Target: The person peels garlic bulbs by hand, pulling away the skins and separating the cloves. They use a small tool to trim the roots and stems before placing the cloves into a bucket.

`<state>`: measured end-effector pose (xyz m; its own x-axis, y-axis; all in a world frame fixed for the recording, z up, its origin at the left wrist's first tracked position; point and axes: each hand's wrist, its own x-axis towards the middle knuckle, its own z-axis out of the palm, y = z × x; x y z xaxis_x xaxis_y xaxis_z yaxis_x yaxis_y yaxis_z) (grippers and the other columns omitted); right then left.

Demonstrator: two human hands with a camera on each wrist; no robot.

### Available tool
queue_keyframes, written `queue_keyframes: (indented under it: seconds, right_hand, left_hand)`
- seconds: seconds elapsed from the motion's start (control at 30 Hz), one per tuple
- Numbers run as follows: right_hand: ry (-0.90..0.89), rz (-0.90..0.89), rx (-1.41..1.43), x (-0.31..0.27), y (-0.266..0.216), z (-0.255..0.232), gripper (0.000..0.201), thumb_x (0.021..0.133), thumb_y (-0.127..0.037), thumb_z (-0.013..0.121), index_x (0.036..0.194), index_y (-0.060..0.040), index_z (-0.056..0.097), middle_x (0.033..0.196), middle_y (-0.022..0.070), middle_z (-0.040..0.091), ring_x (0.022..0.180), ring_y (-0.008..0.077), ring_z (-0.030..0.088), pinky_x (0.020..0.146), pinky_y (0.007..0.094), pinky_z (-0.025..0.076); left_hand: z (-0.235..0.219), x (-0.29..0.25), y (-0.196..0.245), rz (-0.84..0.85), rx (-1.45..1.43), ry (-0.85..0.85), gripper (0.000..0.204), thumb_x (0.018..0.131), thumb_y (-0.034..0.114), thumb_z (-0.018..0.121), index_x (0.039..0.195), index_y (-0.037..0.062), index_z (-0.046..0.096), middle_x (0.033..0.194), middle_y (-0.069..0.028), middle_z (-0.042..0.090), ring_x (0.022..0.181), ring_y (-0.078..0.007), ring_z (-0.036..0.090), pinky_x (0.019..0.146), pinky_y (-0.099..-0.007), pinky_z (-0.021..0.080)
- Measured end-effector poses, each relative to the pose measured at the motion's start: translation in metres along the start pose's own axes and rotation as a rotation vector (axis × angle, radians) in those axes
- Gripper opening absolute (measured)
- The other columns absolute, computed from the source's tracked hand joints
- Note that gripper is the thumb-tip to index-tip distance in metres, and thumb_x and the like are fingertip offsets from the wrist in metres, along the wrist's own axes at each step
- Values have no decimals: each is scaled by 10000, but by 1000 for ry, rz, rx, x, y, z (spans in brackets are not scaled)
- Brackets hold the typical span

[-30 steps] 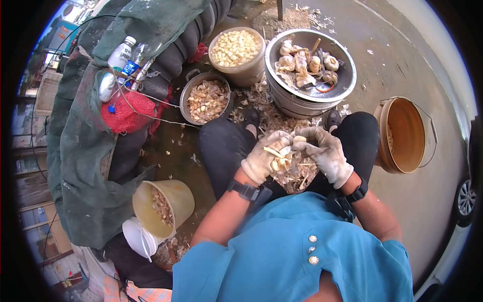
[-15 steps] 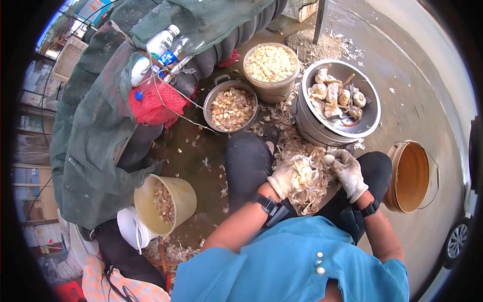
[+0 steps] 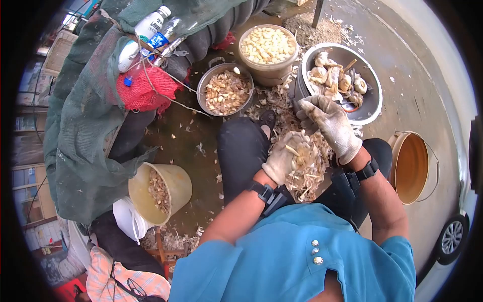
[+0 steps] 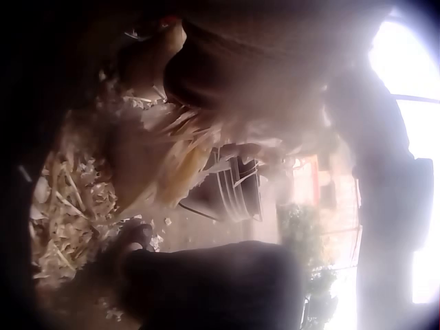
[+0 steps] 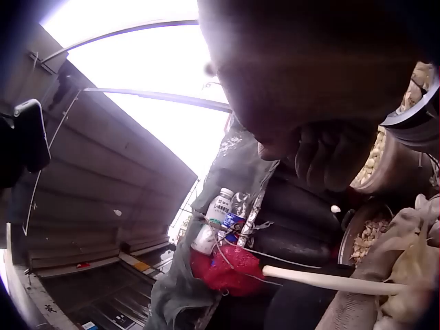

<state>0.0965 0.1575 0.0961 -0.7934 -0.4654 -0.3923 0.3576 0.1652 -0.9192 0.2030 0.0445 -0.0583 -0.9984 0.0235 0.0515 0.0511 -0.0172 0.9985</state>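
The gloved left hand (image 3: 283, 160) holds a partly broken garlic head, its pale stem (image 3: 292, 150) sticking out, above a heap of husks (image 3: 308, 187). In the right wrist view this stem (image 5: 337, 281) points left from the papery head. The gloved right hand (image 3: 332, 126), raised beside the steel bowl, has loosely bent fingers with nothing visible between them. A single white clove (image 3: 236, 70) shows at the far side of the metal pot (image 3: 200, 95) of cloves; the right wrist view has this clove (image 5: 335, 208) in the air outside the pot.
The steel bowl (image 3: 375, 108) of garlic heads stands on a bucket beyond the hands. Left of it is a tub (image 3: 266, 75) of peeled cloves. A yellowish bucket (image 3: 181, 189) lies tilted at left, an orange-brown bucket (image 3: 411, 168) at right. Bottles (image 3: 151, 24) lie on green netting.
The right hand has moved up and left, away from the husks, and no longer holds the clove. That clove now shows near the pot. The left hand keeps the garlic head.
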Motion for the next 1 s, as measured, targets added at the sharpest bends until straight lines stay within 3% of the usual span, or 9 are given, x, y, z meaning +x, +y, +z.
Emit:
queue_keyframes:
  seconds: [0.03,0.13,0.3,0.37,0.63,0.7,0.77,0.83,1.0]
  right_hand:
    - [6,-33,-88,-6,11,-8,260,962,-283,618,1035,-34,634,814,-23,643,680,28,548,610,197,458]
    - [59,79,-69,-31,32,-20,263,961,-311,616,1007,-53,643,780,-36,630,652,14,518,582,188,430]
    - [80,203,-257,-61,58,-19,326,948,-349,626,984,-25,636,730,12,633,646,65,563,604,237,473]
    - [48,137,-130,-72,71,-16,359,930,-378,643,995,-25,634,759,36,641,688,94,582,639,262,482]
    - [3,56,-191,-82,87,-5,317,910,-342,681,1031,-56,618,770,6,605,656,79,559,590,255,481]
    - [-32,151,80,-87,80,-4,235,945,-270,643,1069,-74,606,764,-32,594,620,33,536,530,203,467]
    - [-39,148,65,-92,74,-3,213,967,-248,608,1083,-70,601,763,-39,590,618,23,539,520,185,471]
    - [-2,157,141,-94,75,-4,226,971,-261,603,1070,-58,594,756,-30,588,604,34,548,519,194,475]
    - [0,121,143,-94,74,-6,243,978,-288,590,1032,-51,581,741,-27,579,591,41,553,517,196,479]
  left_hand:
    - [-11,8,44,232,639,-37,331,699,142,722,1011,82,632,1057,-81,611,1041,-275,580,909,-366,483]
    - [-11,5,56,55,208,25,308,699,111,713,978,60,594,1043,-106,610,994,-292,597,896,-370,479]
    - [-9,2,56,167,397,45,366,754,108,691,1083,42,542,1048,-111,612,986,-303,601,881,-381,484]
    - [-5,-3,65,-18,235,54,400,785,117,685,1137,34,515,1034,-110,618,978,-308,600,859,-391,492]
    - [1,-4,74,246,395,64,371,858,211,657,1142,25,507,968,-99,621,865,-246,618,736,-347,524]
    - [-2,-3,87,-427,-512,43,433,823,233,718,1138,24,507,968,-75,617,847,-180,617,697,-303,532]
    - [2,-6,86,-405,-492,28,395,891,276,664,1161,32,513,999,-66,612,877,-142,612,717,-274,538]
    - [7,-10,89,16,-54,38,389,920,255,629,1206,24,503,1045,-85,614,917,-153,620,772,-290,544]
    - [4,-9,75,-341,-677,78,626,751,161,781,1267,12,459,1116,-114,617,979,-171,621,856,-301,531]
